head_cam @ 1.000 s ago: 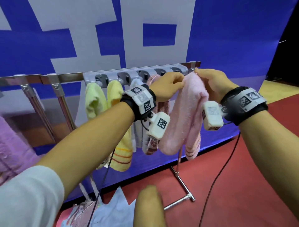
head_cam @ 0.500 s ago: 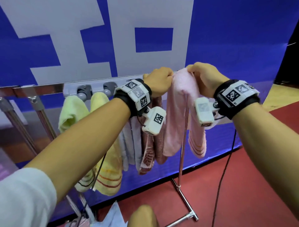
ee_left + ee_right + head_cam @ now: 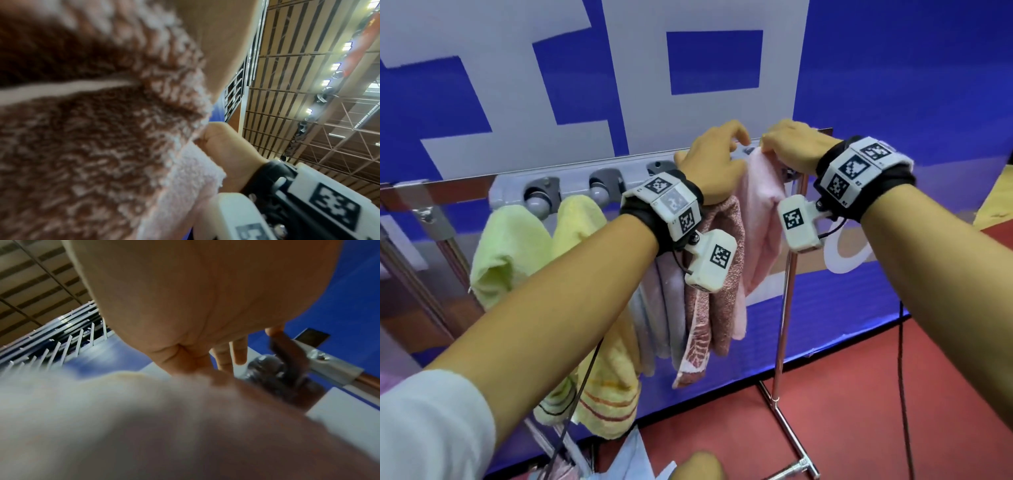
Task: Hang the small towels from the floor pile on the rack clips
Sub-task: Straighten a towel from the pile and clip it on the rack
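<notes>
Against the blue backdrop [image 3: 893, 68], my right hand [image 3: 796, 149] pinched the pink towel [image 3: 760, 212] at the rack's [image 3: 571, 180] end clip, my left hand [image 3: 714, 161] loosely curled, apparently empty; next, seat it.

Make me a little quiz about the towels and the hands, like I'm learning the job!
1. True or false: the pink towel lies on the floor.
2. Which towel hangs farthest left on the rack? A: green towel. B: brown towel. C: white towel.
3. Fill the gap: the ___ hand grips the top of the pink towel.

Key: 1 false, it hangs at the rack; 2 A; 3 right hand.
</notes>
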### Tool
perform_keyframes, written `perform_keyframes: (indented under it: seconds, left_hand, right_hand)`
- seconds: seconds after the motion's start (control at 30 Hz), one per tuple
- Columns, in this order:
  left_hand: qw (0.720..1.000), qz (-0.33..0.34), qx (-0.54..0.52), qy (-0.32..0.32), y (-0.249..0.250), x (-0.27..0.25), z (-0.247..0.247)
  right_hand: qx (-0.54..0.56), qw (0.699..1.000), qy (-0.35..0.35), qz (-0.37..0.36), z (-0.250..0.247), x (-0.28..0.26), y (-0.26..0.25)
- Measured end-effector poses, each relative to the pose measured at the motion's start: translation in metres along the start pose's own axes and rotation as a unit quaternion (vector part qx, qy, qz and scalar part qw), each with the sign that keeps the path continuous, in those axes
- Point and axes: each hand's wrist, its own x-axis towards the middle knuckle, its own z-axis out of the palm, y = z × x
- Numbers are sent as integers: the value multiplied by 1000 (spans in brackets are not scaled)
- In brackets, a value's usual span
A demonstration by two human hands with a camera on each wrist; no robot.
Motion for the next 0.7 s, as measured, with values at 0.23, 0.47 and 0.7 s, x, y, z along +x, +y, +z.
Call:
perform_keyframes:
  seconds: [0.23, 0.47, 0.7]
  left_hand:
    - [997, 45, -7, -57, 2, -4, 2]
    - [994, 76, 44, -67, 3, -12, -1]
    - [992, 110, -20, -65, -7, -27, -4]
  right_hand:
    - [-207, 977, 39, 1, 21, 10, 26]
    - [18, 976, 187, -113, 20, -18, 39]
    - [82, 954, 222, -183, 54, -61, 38]
